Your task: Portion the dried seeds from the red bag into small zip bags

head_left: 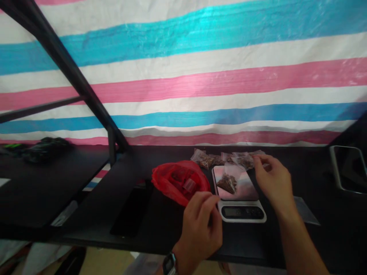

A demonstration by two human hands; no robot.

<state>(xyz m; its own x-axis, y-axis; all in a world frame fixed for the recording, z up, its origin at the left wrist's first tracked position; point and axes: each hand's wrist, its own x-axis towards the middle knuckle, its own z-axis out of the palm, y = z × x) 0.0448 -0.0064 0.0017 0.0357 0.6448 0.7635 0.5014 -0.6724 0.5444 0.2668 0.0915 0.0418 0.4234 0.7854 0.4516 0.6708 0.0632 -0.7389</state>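
A white digital scale (pixel 242 212) with a shiny square plate carries a small clear zip bag of brown dried bits (pixel 227 183). My right hand (pixel 273 181) is at the scale's far right side, its fingers closed at the edge of another small zip bag (pixel 243 160) in the row behind the scale. My left hand (pixel 202 225) hovers by the scale's near left corner, fingers curled, with nothing visible in them. Just beyond it, a red plastic bag (pixel 163 177) lies with its mouth spread, brown bits and a small clear packet (pixel 189 186) inside.
More filled zip bags (pixel 205 159) lie behind the scale. A flat clear bag (pixel 306 211) is by my right forearm. A dark flat phone-like slab (pixel 132 212) lies left on the black table (pixel 94 225). A grey-framed object (pixel 338 168) stands far right; a striped sheet (pixel 200 88) hangs behind.
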